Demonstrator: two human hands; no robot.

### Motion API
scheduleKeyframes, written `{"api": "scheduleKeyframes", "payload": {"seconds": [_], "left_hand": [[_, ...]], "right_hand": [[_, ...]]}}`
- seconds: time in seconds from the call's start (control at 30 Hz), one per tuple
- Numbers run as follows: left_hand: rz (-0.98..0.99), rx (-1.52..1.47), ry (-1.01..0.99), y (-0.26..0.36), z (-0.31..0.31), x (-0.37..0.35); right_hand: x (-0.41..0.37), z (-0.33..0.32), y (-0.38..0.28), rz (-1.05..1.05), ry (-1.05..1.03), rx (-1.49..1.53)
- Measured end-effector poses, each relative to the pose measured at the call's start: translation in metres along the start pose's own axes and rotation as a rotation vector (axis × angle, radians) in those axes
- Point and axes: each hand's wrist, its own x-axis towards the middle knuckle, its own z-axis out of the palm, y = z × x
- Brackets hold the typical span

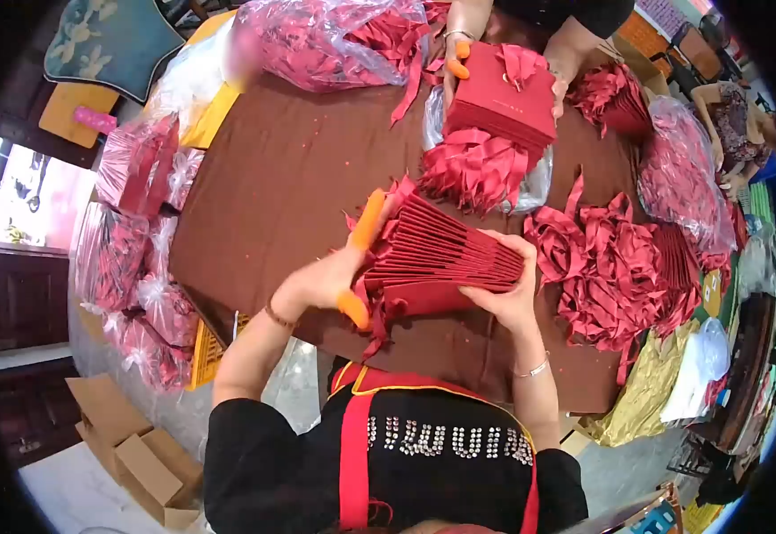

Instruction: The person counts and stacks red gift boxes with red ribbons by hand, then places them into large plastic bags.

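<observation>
A thick stack of red paper gift bags [446,254] with ribbon ties is held above the brown-covered table, its folded edges fanned toward the far side. My left hand [335,276], with orange finger cots on thumb and a finger, grips the ribboned end. At the other end, my right hand [508,289] pinches the stack between thumb and fingers. To the right lies a pile of red bags with tangled ribbons [606,267]. Across the table, another person's hands hold a second stack of red bags [501,98] over clear plastic.
A plastic sack of red bags [326,44] lies at the far left edge of the table [254,196]. Another wrapped bundle [686,178] sits at the right. Several plastic-wrapped packs [125,258] are stacked left of the table, above an open cardboard box [139,454].
</observation>
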Motion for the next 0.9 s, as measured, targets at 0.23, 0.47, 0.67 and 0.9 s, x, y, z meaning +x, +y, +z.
{"api": "scheduleKeyframes", "payload": {"seconds": [0.23,0.47,0.67,0.9], "left_hand": [[-0.342,0.782,-0.215,-0.034,0.01,-0.029],[0.13,0.838,0.06,-0.028,-0.002,-0.018],[0.115,0.837,0.001,-0.025,-0.007,-0.005],[0.154,0.963,0.095,-0.01,-0.002,0.006]], "right_hand": [[0.0,0.004,-0.004,0.016,-0.084,0.064],[0.001,0.005,-0.001,0.002,-0.118,0.092],[0.001,-0.002,-0.007,0.06,-0.109,-0.1],[0.019,-0.001,-0.013,-0.044,-0.022,-0.16]]}}
